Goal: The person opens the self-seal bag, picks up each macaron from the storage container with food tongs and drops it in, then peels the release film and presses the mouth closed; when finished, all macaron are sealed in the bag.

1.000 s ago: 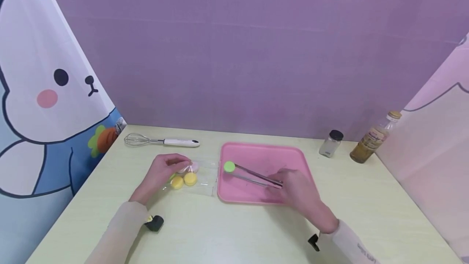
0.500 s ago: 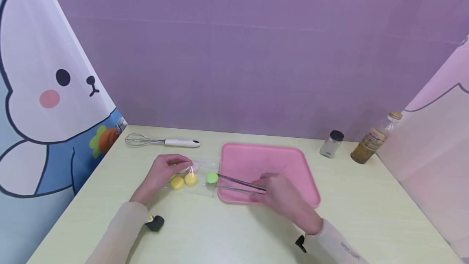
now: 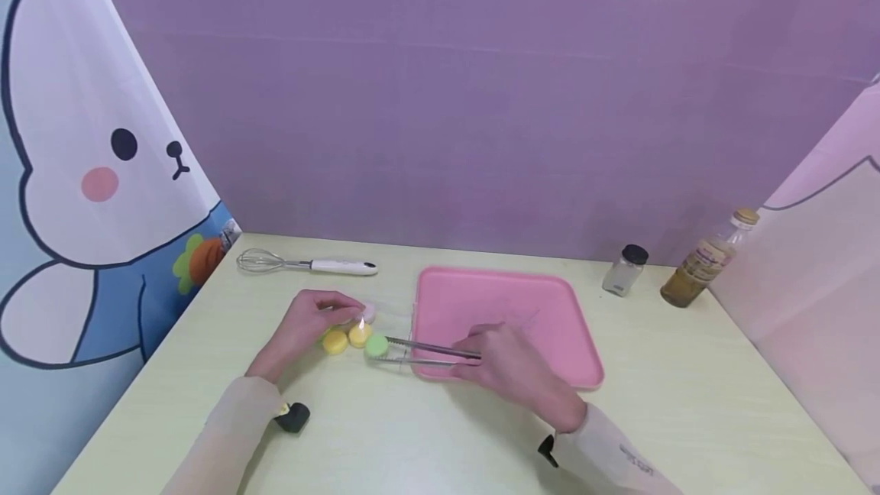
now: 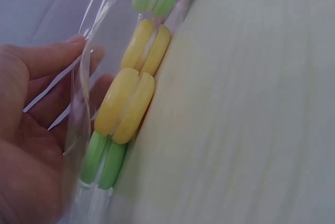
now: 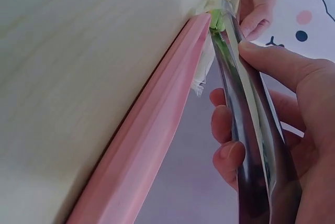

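My left hand [image 3: 312,319] pinches the upper layer of a clear plastic bag [image 3: 395,319] lying on the table. Inside are two yellow macarons [image 4: 125,101], a pale pink macaron [image 3: 369,313] partly behind the fingers, and a green macaron [image 4: 103,160] at the near end of the row in the left wrist view. My right hand [image 3: 509,365] grips metal tongs [image 5: 246,109] with thumb and curled fingers. Between the tong tips sits another green macaron [image 3: 376,347], within the bag's mouth and close beside the nearer yellow one.
A pink tray [image 3: 509,296] lies right of the bag, under the right hand and tongs. Behind the bag rests a whisk [image 3: 309,263]. A black-capped jar [image 3: 624,272] and a corked bottle [image 3: 704,262] stand at the back right, near the purple backdrop [image 3: 440,98].
My right hand has moved left with the tongs, carrying the green macaron from over the tray into the bag beside the yellow ones. The left hand has stayed at the bag.
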`<state>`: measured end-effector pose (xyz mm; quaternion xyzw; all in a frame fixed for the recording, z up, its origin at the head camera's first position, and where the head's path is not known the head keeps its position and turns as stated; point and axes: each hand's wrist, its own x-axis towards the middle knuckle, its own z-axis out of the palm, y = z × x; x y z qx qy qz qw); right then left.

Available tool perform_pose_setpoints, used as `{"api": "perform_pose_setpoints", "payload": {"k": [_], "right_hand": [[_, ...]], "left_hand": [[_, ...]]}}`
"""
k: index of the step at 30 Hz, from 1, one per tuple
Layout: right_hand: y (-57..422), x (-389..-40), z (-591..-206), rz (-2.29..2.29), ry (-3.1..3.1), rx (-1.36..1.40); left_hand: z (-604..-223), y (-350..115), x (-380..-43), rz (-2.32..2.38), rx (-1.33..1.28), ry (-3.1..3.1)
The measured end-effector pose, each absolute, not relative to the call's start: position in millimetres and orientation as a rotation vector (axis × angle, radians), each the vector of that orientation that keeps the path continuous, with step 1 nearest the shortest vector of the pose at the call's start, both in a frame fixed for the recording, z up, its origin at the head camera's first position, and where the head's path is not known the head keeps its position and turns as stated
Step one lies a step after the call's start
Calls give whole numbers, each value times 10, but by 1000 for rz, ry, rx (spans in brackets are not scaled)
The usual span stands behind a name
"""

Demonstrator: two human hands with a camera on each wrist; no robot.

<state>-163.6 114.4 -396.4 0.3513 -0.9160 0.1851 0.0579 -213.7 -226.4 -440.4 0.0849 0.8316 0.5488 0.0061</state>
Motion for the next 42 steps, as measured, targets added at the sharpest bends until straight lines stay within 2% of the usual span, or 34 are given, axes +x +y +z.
{"api": "perform_pose_setpoints", "payload": {"k": [25, 35, 42], "right_hand": [[1189, -1614, -3974, 561, -2722, 1100], [1478, -1495, -3973, 575, -2724, 970], [1814, -1380, -3949, 618, -2749, 762]], "left_hand": [[-4396, -2253, -2133, 1667, 243, 2600], [-4401, -2258, -2121, 1668, 232, 2595], [-4420, -2254, -2139, 1676, 242, 2592]]}}
